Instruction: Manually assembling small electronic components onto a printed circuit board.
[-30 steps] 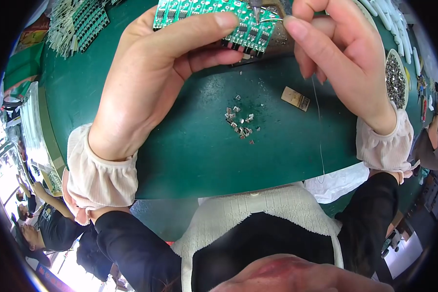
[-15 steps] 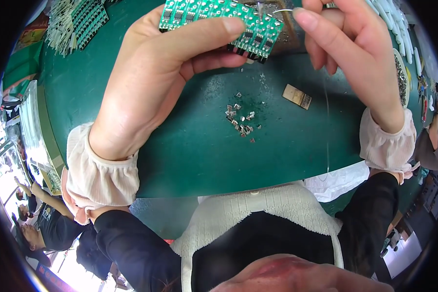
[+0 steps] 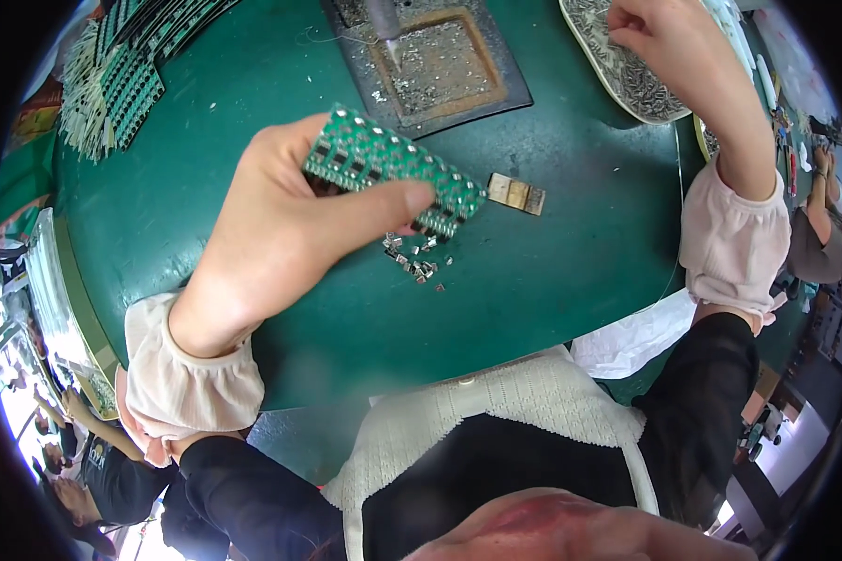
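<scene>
i count one left hand (image 3: 271, 210) at ten o'clock and one right hand (image 3: 660, 35) between one and two. my feed gives me one green circuit-board panel (image 3: 393, 159), one soldering iron (image 3: 382, 21) and one dark tray (image 3: 513, 93) around twelve, plus one tan block (image 3: 517, 194) and one dish of metal pins (image 3: 578, 42) between one and two. i get one white plastic bag (image 3: 634, 338) past three, and roughly a dozen silver metal pieces (image 3: 424, 271) near centre, too small to tally.

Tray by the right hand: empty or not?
Not empty: small metal pieces cover the visible floor of the tray. How deep they lie, cannot tell.
</scene>
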The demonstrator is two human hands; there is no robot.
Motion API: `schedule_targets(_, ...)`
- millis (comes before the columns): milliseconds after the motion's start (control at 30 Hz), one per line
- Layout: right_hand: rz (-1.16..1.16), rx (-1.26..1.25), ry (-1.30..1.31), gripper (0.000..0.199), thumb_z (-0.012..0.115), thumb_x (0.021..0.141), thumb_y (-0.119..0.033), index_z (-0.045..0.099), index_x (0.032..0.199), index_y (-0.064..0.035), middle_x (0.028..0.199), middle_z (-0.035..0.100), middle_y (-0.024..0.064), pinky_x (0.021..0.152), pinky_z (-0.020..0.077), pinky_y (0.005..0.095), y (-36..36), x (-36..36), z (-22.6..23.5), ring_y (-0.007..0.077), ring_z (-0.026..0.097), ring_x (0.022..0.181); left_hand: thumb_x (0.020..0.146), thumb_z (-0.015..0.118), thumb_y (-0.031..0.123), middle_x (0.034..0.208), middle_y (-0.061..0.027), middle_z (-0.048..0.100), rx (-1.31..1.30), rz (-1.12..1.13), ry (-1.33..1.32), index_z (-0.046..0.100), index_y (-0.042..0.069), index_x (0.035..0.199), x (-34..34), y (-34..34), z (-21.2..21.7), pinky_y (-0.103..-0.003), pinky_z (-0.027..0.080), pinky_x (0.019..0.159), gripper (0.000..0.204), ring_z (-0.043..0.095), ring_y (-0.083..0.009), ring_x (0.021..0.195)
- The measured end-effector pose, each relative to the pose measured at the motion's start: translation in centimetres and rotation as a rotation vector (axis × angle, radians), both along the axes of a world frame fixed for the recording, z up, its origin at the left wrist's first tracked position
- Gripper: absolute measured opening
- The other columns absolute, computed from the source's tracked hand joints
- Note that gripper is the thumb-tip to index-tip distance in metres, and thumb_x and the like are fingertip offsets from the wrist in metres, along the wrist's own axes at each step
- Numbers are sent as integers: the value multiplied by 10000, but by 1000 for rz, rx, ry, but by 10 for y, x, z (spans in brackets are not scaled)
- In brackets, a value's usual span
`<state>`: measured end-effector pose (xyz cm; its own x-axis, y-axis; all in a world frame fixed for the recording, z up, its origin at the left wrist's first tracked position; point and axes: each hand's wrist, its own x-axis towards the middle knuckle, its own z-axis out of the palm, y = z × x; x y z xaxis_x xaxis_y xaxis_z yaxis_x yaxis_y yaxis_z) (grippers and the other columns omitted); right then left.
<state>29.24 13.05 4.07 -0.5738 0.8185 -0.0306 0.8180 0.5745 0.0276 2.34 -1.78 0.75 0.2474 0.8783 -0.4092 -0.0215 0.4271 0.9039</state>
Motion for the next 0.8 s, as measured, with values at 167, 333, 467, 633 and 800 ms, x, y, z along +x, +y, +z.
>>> schedule_targets(167,80,64,-13,121,672,797,-107,711,824,4,815,684,219,732,523,466,6,6,-18,407,664,800,933,740,35,983,-61,718,89,-159,36,687,-35,1019,3,-5,-4,-219,516,758,123,652,-86,816)
schedule_targets(333,35,24,15,126,671,781,-111,690,790,13,781,672,218,713,519,476,1,-6,-5,408,659,773,975,693,55,1016,-76,701,61,-194,78,690,-30,1023,4,-4,7,-223,497,695,98,614,-79,770)
schedule_targets(467,-43,-3,59,121,675,769,-105,676,770,17,764,667,218,691,517,470,-1,-9,-5,410,655,743,957,684,19,1016,-114,704,308,-227,235,687,-47,1035,5,-7,3,-245,521,702,102,644,-120,781)
schedule_targets(633,93,56,-11,118,677,770,-113,683,765,5,756,667,214,677,520,458,3,-10,-7,395,664,728,829,730,-30,1066,-183,706,926,-308,412,700,-63,1066,0,-6,-11,-302,566,769,241,703,-251,888)
schedule_targets(800,-108,65,142,54,676,779,-31,669,807,14,800,698,169,671,542,387,-7,-6,-5,314,702,729,762,752,-1,1077,-240,701,1292,-303,585,703,-86,1044,10,-11,-14,-368,595,753,298,710,-343,936)
